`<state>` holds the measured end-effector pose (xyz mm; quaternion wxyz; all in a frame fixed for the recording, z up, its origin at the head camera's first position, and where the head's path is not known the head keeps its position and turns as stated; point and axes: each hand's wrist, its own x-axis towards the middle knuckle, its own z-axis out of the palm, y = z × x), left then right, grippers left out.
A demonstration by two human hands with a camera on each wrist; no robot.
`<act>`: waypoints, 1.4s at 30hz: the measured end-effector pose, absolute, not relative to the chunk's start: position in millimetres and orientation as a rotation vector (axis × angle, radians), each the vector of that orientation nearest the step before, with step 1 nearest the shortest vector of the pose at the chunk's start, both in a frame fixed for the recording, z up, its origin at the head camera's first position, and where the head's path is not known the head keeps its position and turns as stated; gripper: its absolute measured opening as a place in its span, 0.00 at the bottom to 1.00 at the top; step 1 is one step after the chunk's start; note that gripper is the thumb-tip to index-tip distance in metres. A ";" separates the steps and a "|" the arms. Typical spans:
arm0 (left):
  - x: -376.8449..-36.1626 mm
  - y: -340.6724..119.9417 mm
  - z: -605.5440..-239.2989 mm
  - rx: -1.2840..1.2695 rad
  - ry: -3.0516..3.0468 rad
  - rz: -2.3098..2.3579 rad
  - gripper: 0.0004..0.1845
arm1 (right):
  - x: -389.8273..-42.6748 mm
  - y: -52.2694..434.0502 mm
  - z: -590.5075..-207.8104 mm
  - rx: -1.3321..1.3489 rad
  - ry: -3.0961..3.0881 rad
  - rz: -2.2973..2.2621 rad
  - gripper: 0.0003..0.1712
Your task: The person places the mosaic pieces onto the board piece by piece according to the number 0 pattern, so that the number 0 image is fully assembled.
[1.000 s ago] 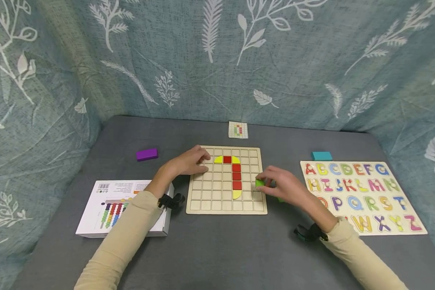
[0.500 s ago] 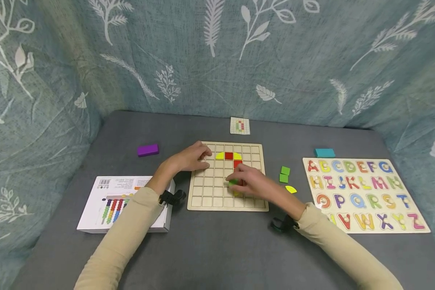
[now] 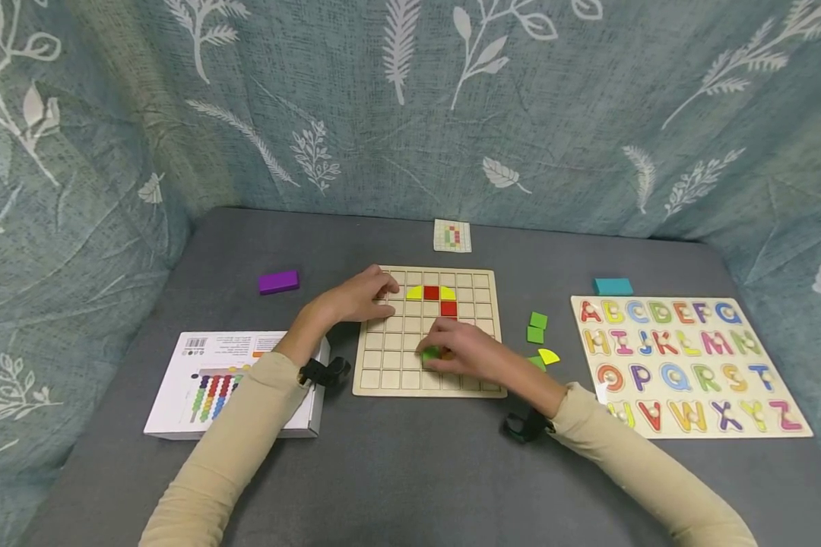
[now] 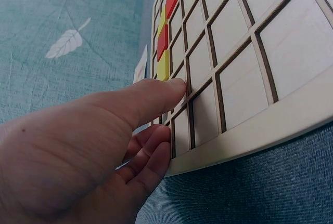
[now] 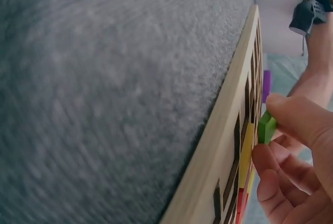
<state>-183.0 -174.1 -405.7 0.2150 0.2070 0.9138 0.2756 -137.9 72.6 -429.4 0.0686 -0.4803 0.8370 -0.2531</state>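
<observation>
My right hand (image 3: 468, 351) is low over the wooden grid board (image 3: 379, 361), pinching a green square tile (image 5: 267, 127) between thumb and fingers. In the right wrist view the tile is tilted, just beside a yellow quarter-round tile (image 5: 246, 154) lying in the grid. My left hand (image 3: 356, 298) rests at the board's left edge, with thumb and fingertips touching it and the fingers loosely bent. On the board, a red square (image 3: 432, 293) sits between two yellow quarter-rounds in an upper row, with another red square (image 3: 448, 309) below. My right hand hides the tiles lower down.
Loose green squares (image 3: 537, 320) and a yellow quarter-round (image 3: 549, 356) lie right of the board. Behind it is a pattern card (image 3: 452, 236). A white box (image 3: 178, 395) stands left, an alphabet board (image 3: 691, 368) right. Purple (image 3: 278, 282) and teal (image 3: 613, 286) blocks lie farther back.
My right hand has carried the green tile left from the board's right edge to its lower middle, uncovering loose tiles on the table. My left hand stays at the board's left edge.
</observation>
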 end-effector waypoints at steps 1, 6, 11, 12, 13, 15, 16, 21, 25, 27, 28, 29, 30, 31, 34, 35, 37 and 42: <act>-182.9 -174.3 -405.6 0.576 2.534 0.760 0.22 | -137.5 72.2 -429.7 -1.454 2.519 -0.760 0.09; -182.7 -174.2 -405.1 0.574 2.536 0.745 0.22 | -136.2 71.0 -430.6 -1.478 2.506 -0.765 0.08; -182.9 -173.9 -405.5 0.560 2.537 0.744 0.22 | -134.8 71.7 -429.9 -1.436 2.504 -0.743 0.08; -183.0 -173.8 -405.9 0.561 2.539 0.741 0.22 | -134.2 72.5 -430.4 -1.432 2.509 -0.734 0.08; -183.0 -173.9 -406.1 0.559 2.540 0.739 0.22 | -133.5 73.2 -430.9 -1.441 2.515 -0.729 0.08; -183.2 -174.2 -406.6 0.556 2.539 0.738 0.22 | -132.0 74.5 -431.4 -1.460 2.526 -0.726 0.08; -183.0 -174.2 -406.5 0.555 2.539 0.738 0.22 | -131.1 75.0 -431.4 -1.474 2.533 -0.726 0.08; -183.6 -174.2 -405.6 0.556 2.527 0.747 0.22 | -125.6 75.2 -430.0 -1.579 2.596 -0.698 0.07; -183.5 -173.5 -405.1 0.563 2.527 0.746 0.22 | -119.2 74.3 -427.2 -1.704 2.678 -0.573 0.04; -182.9 -173.5 -405.1 0.562 2.529 0.743 0.22 | -116.6 75.0 -426.8 -1.724 2.695 -0.529 0.05; -182.7 -173.6 -405.1 0.561 2.529 0.741 0.22 | -115.7 76.2 -426.6 -1.741 2.696 -0.505 0.07; -182.6 -173.7 -405.1 0.559 2.528 0.741 0.22 | -114.7 78.1 -427.0 -1.725 2.695 -0.509 0.09; -182.6 -173.7 -405.2 0.559 2.527 0.740 0.22 | -113.7 81.1 -426.8 -1.697 2.693 -0.515 0.12; -182.7 -173.8 -405.3 0.559 2.527 0.738 0.22 | -112.4 85.2 -425.8 -1.656 2.694 -0.543 0.14; -183.7 -173.8 -405.6 0.562 2.513 0.745 0.22 | -108.4 103.0 -421.0 -1.492 2.734 -0.681 0.19; -184.0 -173.7 -405.5 0.562 2.510 0.747 0.22 | -107.3 110.5 -419.5 -1.431 2.757 -0.740 0.19; -184.2 -173.5 -405.3 0.567 2.506 0.751 0.22 | -105.3 127.1 -416.7 -1.320 2.801 -0.857 0.19; -183.7 -174.1 -404.5 0.561 2.511 0.747 0.23 | -104.5 166.2 -418.6 -1.056 2.869 -1.004 0.17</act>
